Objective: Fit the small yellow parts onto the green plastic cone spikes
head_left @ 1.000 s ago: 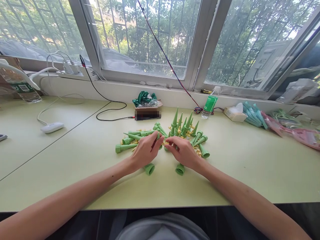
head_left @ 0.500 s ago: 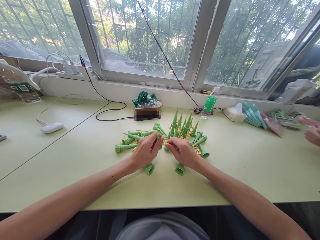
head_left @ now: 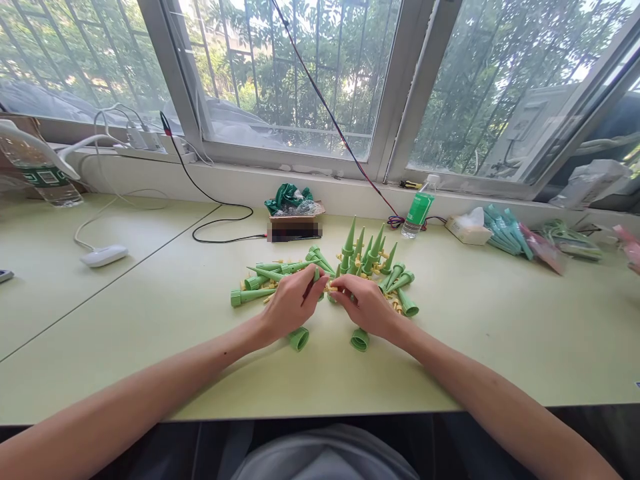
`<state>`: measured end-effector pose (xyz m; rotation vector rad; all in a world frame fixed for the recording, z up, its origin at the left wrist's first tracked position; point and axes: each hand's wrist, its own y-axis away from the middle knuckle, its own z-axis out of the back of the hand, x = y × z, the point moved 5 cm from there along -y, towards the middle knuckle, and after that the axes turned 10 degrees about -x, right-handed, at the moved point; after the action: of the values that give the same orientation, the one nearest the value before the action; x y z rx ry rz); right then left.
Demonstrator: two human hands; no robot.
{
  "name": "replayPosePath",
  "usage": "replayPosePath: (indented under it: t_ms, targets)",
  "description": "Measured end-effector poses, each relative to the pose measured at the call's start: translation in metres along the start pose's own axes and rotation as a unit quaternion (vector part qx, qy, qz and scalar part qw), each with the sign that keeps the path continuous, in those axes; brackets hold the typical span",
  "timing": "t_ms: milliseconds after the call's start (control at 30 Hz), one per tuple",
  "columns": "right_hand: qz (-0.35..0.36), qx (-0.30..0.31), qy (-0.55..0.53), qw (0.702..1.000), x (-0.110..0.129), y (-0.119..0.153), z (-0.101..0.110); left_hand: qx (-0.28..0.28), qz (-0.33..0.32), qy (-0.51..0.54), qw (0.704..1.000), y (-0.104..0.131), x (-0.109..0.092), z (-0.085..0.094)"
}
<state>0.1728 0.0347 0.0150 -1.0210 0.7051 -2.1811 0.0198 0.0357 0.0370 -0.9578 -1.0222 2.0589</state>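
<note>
My left hand [head_left: 296, 297] is closed round a green plastic watering spike [head_left: 317, 273], most of it hidden by the fingers. A small yellow valve [head_left: 331, 287] sits at the spike's side, pinched by the fingertips of my right hand [head_left: 364, 301]. Just beyond my hands, several green spikes stand upright [head_left: 374, 250] with yellow valves in them. More spikes lie loose on the left [head_left: 253, 295] and right [head_left: 409, 303], among yellow valves. Nearer to me, two spikes show their open threaded ends, one below my left hand [head_left: 300, 339] and one below my right hand [head_left: 359, 339].
A small cardboard box [head_left: 296, 217] with green wrapping and a black cable stands at the back. Right of it are a water bottle [head_left: 419, 208], a tissue pack [head_left: 469, 227] and bagged items [head_left: 507, 230]. A white mouse-like device [head_left: 104, 256] lies left. Another person's hand shows at the far right edge.
My right fingertips have shifted slightly at the yellow valve; my left hand keeps its place. At the far right, the other person's hand has moved mostly out of view.
</note>
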Motion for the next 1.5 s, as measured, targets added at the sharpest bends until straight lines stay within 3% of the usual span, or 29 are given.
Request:
replayPosePath:
  t_ms: [133, 300, 567, 800, 1067, 1500]
  targets:
    - [-0.009, 0.022, 0.013, 1.000, 0.0009, -0.0003, -0.0007, 0.007, -0.007, 0.003, 1.000, 0.0020, -0.0001, -0.0006]
    - [-0.027, 0.007, 0.002, 1.000, 0.0009, -0.0005, 0.0012, 0.006, 0.008, -0.001, 1.000, 0.0017, -0.0005, 0.0002]
    - [0.002, -0.010, -0.006, 1.000, -0.0021, 0.0003, 0.0000, 0.000, 0.017, -0.005, 1.000, 0.0000, -0.0012, 0.0014]
    - [0.005, 0.014, 0.010, 1.000, -0.0002, -0.0006, -0.0004, 0.004, 0.013, 0.000, 1.000, 0.0005, -0.0012, 0.0012]
    - [-0.008, -0.017, -0.002, 1.000, -0.0035, 0.0009, -0.0001, -0.012, 0.038, 0.002, 0.999, -0.0014, -0.0017, 0.0033]
    - [-0.022, 0.016, 0.006, 1.000, -0.0009, 0.0001, -0.0002, -0.007, 0.029, -0.004, 1.000, -0.0002, -0.0011, 0.0014]
